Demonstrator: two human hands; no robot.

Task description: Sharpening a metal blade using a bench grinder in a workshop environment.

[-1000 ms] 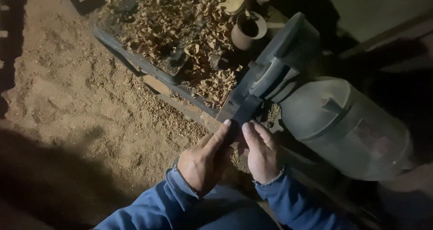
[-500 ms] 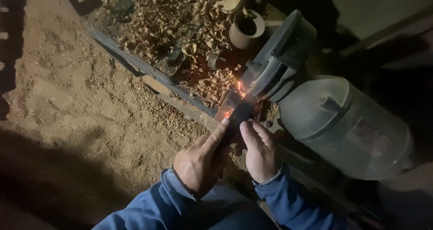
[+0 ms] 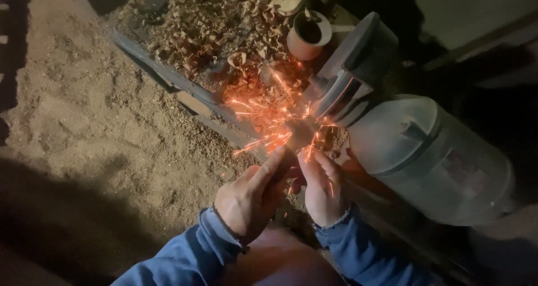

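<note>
At the grinder wheel (image 3: 342, 95) — both hands' grip (left hand (image 3: 246, 199), right hand (image 3: 322, 188)) holds a sparking blade (image 3: 300, 137).

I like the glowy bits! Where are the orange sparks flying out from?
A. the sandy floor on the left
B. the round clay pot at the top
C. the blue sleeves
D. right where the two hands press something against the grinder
D: the orange sparks burst from the spot just past the fingertips of the left hand and right hand, at the edge of the grinder, spraying over the wood shavings.
</note>
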